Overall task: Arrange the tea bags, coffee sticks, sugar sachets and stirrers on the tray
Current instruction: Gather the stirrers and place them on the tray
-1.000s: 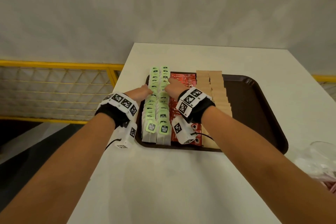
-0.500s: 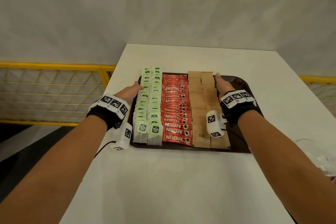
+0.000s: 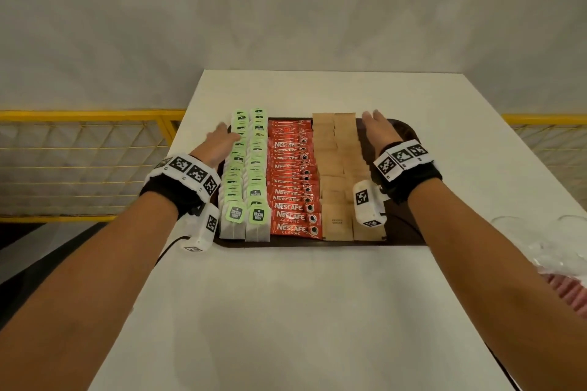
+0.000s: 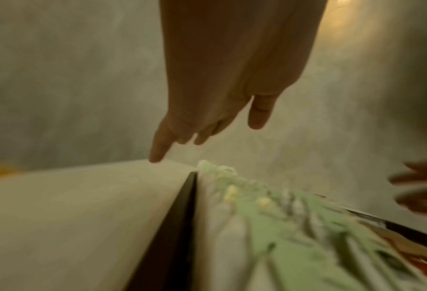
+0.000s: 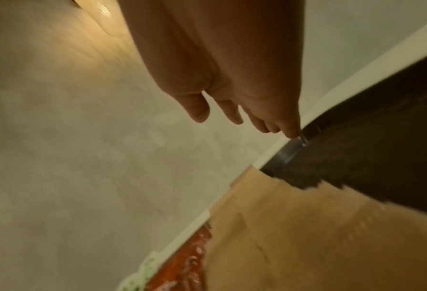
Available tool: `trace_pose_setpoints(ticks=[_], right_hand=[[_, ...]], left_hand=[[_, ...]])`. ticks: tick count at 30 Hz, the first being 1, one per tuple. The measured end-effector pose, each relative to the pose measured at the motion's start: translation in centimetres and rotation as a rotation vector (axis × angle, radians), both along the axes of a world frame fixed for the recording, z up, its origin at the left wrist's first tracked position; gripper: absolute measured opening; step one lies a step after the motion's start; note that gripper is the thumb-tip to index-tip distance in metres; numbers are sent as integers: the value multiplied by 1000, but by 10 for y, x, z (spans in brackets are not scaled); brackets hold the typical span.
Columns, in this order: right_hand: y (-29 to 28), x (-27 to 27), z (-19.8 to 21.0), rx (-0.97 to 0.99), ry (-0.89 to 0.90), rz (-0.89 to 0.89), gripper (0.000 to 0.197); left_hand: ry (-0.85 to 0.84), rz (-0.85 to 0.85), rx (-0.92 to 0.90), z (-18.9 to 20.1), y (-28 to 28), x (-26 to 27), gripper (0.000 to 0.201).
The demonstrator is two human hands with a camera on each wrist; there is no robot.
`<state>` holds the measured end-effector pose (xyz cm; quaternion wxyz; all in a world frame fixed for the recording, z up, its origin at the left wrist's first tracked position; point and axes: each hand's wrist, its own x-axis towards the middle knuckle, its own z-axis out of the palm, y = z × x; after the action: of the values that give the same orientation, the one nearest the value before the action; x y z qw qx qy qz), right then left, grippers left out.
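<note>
Head cam: left hand (image 3: 219, 143) at abt 9 o'clock of the tray (image 3: 401, 233), fingers straight and loose, holding nothing, right by the outer row of tea bags (image 3: 246, 174). Whether it touches them, can't tell. Next over, the red coffee sticks (image 3: 293, 181) in one column, then two columns of brown sugar sachets (image 3: 338, 168). Right hand (image 3: 376, 132) at abt 2 o'clock, flat and spread over bare tray beside the sachets, empty too. Clear plastic bag (image 3: 540, 241) at 4 o'clock on the white table (image 3: 286, 311).
</note>
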<state>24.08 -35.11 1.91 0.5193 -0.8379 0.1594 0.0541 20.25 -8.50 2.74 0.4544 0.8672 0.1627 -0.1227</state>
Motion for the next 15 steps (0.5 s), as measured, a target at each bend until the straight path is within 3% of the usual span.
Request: trace_pose_setpoints(ticks=[3, 6, 10, 15], right_hand=[[1, -35, 22, 93, -126, 55, 53], [1, -92, 34, 162, -213, 167, 50], [-20, -182, 45, 176, -245, 250, 38], [-84, -282, 47, 192, -230, 80, 24]], left_hand=[[-253, -76, 142, 18, -23, -10, 59], [-426, -235, 63, 38, -69, -37, 53], [-431, -524, -60, 53, -130, -90, 41], [-322, -860, -69, 37, -199, -156, 36]])
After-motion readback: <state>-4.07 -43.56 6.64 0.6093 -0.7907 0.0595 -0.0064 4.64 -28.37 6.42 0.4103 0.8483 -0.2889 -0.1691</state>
